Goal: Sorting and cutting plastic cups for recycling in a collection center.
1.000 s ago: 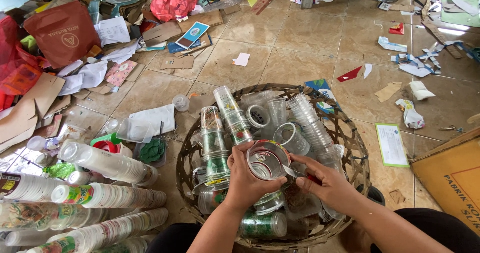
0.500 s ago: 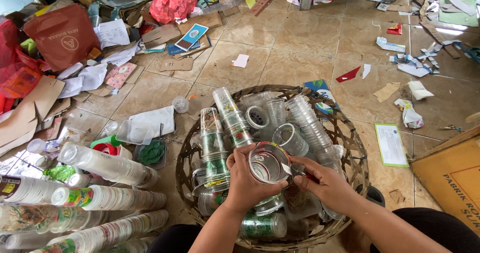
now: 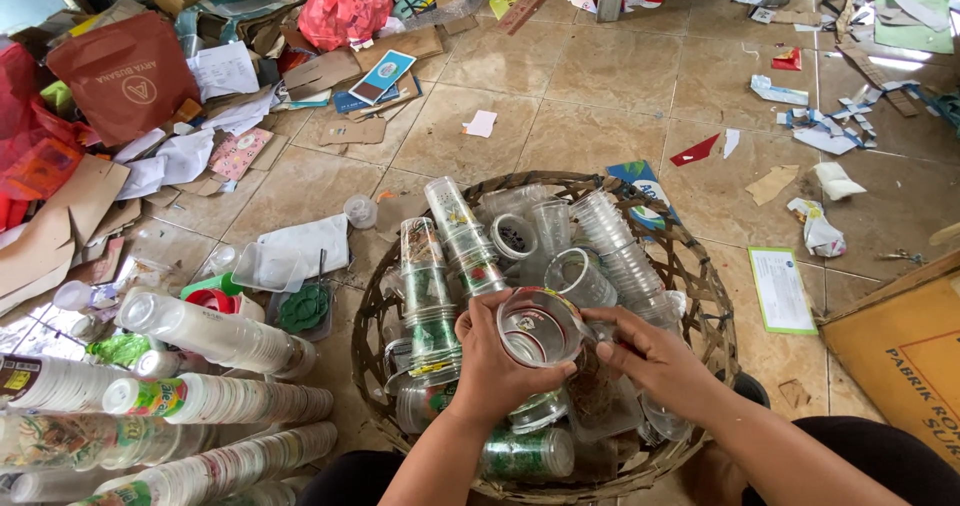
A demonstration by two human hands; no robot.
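Little has shifted: my left hand (image 3: 495, 366) stays clamped round a clear plastic cup (image 3: 538, 328), mouth tilted toward me, while my right hand (image 3: 655, 361) pinches its rim over the woven basket (image 3: 700, 276).

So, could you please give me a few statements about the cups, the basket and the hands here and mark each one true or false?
1. The left hand grips a clear plastic cup over the woven basket. True.
2. The right hand rests flat on the tiled floor. False: it touches the cup's rim, above the basket.
3. The basket holds stacks of clear plastic cups. True.
4. The basket is made of blue plastic. False: it is brown wickerwork.
5. Long stacks of cups lie on the floor to the left of the basket. True.
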